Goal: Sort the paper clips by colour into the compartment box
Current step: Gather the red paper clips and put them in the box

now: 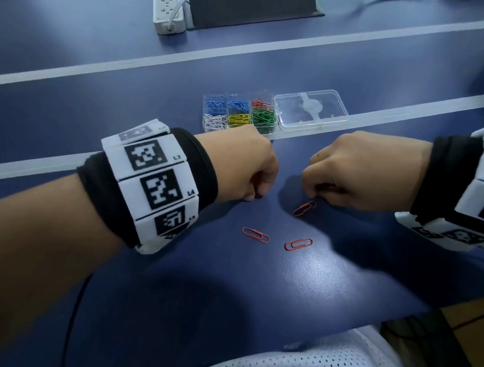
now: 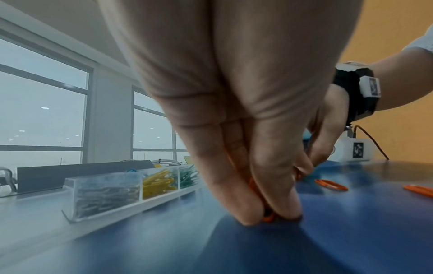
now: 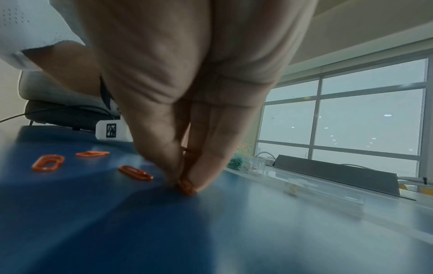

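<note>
Three red paper clips point(image 1: 305, 208) point(image 1: 255, 234) point(image 1: 298, 244) lie loose on the blue table. My left hand point(image 1: 252, 195) is down on the table and pinches a red clip point(image 2: 269, 218) between thumb and finger. A little to its right, my right hand point(image 1: 312, 192) pinches another red clip point(image 3: 187, 187) against the table. The clear compartment box point(image 1: 239, 112) stands behind the hands, holding blue, red, white, yellow and green clips in separate cells.
The box's clear lid point(image 1: 311, 109) lies open flat to the right of the box. A white power strip point(image 1: 169, 13) and a dark panel point(image 1: 254, 7) stand at the far edge. The table's near edge runs by my lap.
</note>
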Tool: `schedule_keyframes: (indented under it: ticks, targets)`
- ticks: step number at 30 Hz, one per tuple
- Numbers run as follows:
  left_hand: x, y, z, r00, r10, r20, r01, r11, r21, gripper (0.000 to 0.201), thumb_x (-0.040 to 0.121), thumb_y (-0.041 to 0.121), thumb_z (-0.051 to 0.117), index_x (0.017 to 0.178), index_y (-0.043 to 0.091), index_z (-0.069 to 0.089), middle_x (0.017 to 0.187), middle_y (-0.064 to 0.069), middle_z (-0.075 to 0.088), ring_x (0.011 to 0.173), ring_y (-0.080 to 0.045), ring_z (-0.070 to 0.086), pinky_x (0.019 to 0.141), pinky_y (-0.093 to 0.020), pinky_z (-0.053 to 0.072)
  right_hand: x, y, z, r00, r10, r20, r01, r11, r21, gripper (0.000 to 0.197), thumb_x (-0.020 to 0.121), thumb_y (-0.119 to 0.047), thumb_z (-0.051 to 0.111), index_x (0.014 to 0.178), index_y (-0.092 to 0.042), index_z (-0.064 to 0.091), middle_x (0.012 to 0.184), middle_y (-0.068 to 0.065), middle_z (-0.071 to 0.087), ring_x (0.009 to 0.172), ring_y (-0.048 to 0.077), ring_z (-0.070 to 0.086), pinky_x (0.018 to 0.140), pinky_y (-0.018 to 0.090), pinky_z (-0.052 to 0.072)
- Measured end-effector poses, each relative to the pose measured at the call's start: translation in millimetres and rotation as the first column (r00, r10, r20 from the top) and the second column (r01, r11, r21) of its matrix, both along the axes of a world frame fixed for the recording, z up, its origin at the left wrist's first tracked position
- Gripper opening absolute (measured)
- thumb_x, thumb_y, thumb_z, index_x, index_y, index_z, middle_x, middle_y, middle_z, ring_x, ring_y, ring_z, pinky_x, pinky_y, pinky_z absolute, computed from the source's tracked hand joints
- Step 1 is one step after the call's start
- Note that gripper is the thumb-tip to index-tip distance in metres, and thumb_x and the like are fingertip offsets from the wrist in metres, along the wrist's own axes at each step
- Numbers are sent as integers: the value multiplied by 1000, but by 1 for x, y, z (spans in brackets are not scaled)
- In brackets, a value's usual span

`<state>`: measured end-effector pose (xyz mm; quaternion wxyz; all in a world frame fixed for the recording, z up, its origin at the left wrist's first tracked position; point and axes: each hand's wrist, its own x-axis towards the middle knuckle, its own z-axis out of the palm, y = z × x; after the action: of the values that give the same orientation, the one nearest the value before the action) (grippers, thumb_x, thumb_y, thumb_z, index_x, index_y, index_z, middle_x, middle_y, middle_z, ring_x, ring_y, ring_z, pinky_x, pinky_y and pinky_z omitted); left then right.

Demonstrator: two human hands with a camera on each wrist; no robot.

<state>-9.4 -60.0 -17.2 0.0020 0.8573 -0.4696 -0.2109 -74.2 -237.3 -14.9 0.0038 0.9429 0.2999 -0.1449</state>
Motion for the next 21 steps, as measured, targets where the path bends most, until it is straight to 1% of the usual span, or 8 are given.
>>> schedule_keyframes:
  ticks: [3, 6, 8, 12, 14, 17, 18, 21]
  targets:
    - [-3, 0, 1, 1000, 4, 0, -4, 1000, -22, 18, 79, 11, 63, 91, 23, 70, 82, 8, 71, 68, -6, 54, 71, -15, 42, -1, 2, 2, 1000, 21, 2, -21, 997, 80, 21, 77, -17, 51, 86, -25, 68, 82, -2, 68, 72, 25, 62, 60, 30, 44]
    - [-6, 3, 3, 1000, 10, 1, -10, 999, -35, 27, 82, 14, 58, 102, 28, 67, 83, 8, 68, 70, -7, 50, 72, -15, 37, -9, 10, 1, 995, 99, -7, -98, 986, 133, 24, 70, -16, 53, 81, -24, 72, 79, 0, 68, 62, 25, 64, 54, 29, 50]
    - [-9, 6, 5, 1000, 15, -8, -15, 999, -29, 29, 83, 15, 55, 104, 31, 67, 81, 10, 63, 71, -7, 50, 73, -15, 36, -14, 15, -4, 987, 162, -10, -160, 983, 95, 26, 74, -19, 48, 84, -22, 72, 84, 3, 67, 67, 28, 65, 55, 33, 55]
    - [-16, 13, 12, 998, 41, -38, -44, 996, -82, 27, 81, 16, 55, 94, 31, 72, 84, 8, 62, 71, -7, 50, 77, -19, 43, -19, 17, -5, 990, 137, -36, -140, 987, -78, 28, 93, -24, 39, 112, -21, 61, 112, 1, 56, 97, 30, 59, 81, 42, 50]
    - [-21, 16, 16, 997, 60, -55, -65, 994, -93, 22, 78, 17, 56, 87, 31, 70, 84, 9, 65, 69, -4, 51, 77, -20, 46, -21, 17, -2, 989, 139, -40, -143, 985, -93, 27, 94, -23, 39, 115, -24, 57, 114, -1, 53, 100, 29, 57, 82, 41, 49]
    - [-30, 17, 17, 993, 98, -69, -103, 991, -83, 16, 78, 17, 51, 78, 31, 58, 65, 15, 57, 61, 5, 49, 61, -5, 35, -22, 19, 1, 992, 109, -56, -115, 987, -108, 27, 92, -19, 41, 115, -26, 55, 113, -2, 55, 100, 29, 58, 80, 39, 49]
    - [-32, 16, 17, 991, 105, -87, -112, 990, -80, 16, 79, 15, 48, 76, 29, 54, 62, 14, 54, 61, 7, 49, 58, -5, 34, -23, 20, 1, 994, 91, -58, -98, 986, -138, 27, 92, -20, 40, 114, -27, 54, 113, -2, 54, 100, 28, 58, 80, 39, 49]
    - [-39, 13, 13, 983, 91, -158, -100, 994, -47, 18, 81, 13, 42, 72, 25, 52, 76, 7, 59, 74, -7, 52, 74, -19, 42, -22, 23, 3, 999, 35, -13, -37, 980, -194, 26, 90, -21, 38, 111, -27, 51, 114, -3, 52, 100, 27, 57, 79, 36, 48]
